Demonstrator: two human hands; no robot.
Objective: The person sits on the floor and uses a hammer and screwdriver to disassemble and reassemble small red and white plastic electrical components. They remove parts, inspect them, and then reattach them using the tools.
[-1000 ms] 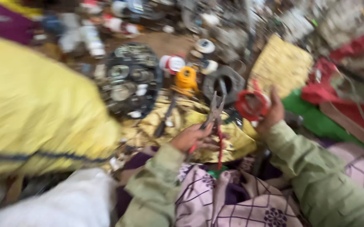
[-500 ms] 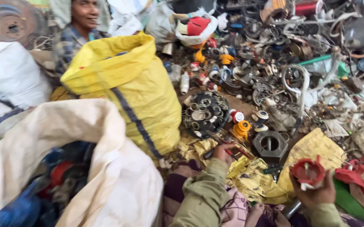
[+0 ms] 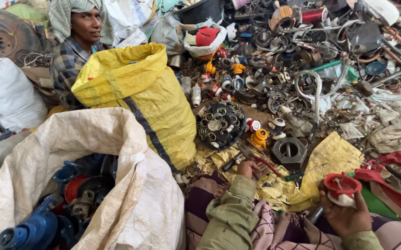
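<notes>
Low in the head view, the right hand [image 3: 346, 213] cups a red-and-white part [image 3: 341, 189], fingers curled under it. To its left, well apart, the left hand [image 3: 248, 169] is closed on red-handled pliers [image 3: 261, 163] over a yellow sheet [image 3: 330, 157]. Just beyond the left hand lie a tray of rings [image 3: 221, 124], an orange piece [image 3: 259, 137] and a big hex nut [image 3: 289, 151]. Farther left stand a yellow sack [image 3: 138, 92] and an open white sack [image 3: 131, 203], with a seated person [image 3: 77, 41] behind them.

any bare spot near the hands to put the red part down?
The yellow cloth is bare between the hex nut and the right hand holding the red part. Scrap crowds everything beyond. The left hand grips pliers beside the yellow sack.
</notes>
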